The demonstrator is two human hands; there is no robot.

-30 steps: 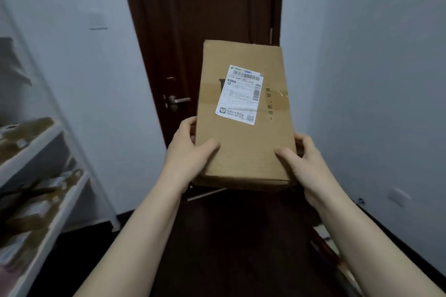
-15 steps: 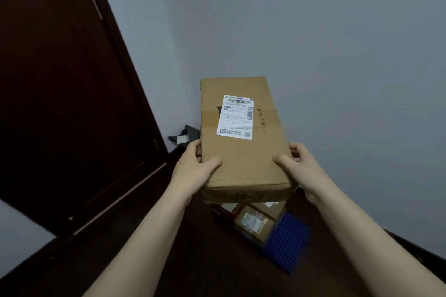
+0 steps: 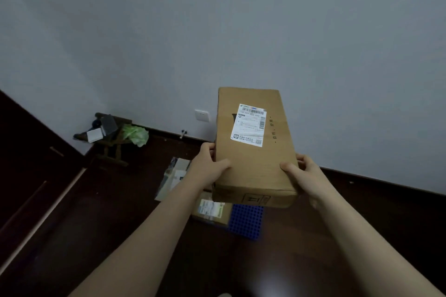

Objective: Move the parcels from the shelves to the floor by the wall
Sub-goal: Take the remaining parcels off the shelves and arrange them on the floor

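- Filling the view, the grey wall (image 3: 241,31) meets the dark floor (image 3: 96,236).
- The box (image 3: 255,164) is up in the air before the wall.
- The left hand (image 3: 207,169) grips its left edge and the right hand (image 3: 301,173) its right, thumbs on top.
- Below, parcels (image 3: 212,210) lie on the floor beside a blue mat (image 3: 248,222).
- A white label (image 3: 249,125) tops the box.

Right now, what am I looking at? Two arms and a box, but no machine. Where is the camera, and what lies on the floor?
No machine here: a person wears one camera on the head, so you look down their arms. The left hand and right hand grip a brown cardboard parcel by its sides, thumbs on top, white shipping label facing up. It is held in the air before a grey wall. Beneath it on the dark floor lie a smaller parcel, a flat packet and a blue gridded panel.
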